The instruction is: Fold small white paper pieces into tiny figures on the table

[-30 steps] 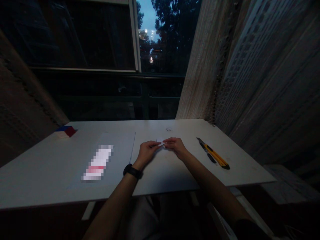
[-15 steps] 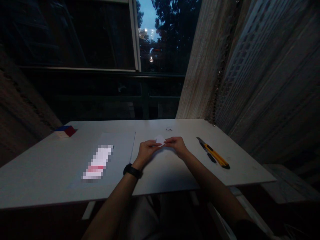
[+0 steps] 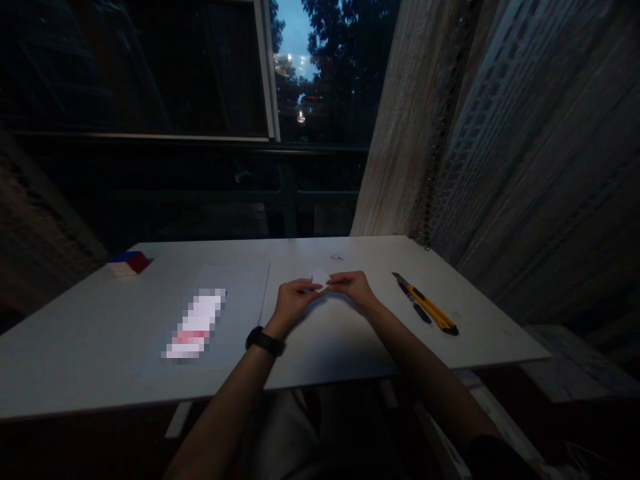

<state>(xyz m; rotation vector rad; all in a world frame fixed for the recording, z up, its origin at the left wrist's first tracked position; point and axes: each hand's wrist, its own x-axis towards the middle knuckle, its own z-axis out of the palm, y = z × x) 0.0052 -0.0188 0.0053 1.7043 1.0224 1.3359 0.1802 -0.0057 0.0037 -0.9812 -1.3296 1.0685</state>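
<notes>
Paper (image 3: 321, 278) looks broader than before; both hands (image 3: 296, 297) pinch it

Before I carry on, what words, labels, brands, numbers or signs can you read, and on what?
None can be read.
Bright oblong with a reddish band: pixelated, unreadable.
Yellow-and-black cutter: too dark and small to read any marking.
Black wristband: nothing legible.
Small white piece between left hand and right hand: no writing visible.
</notes>
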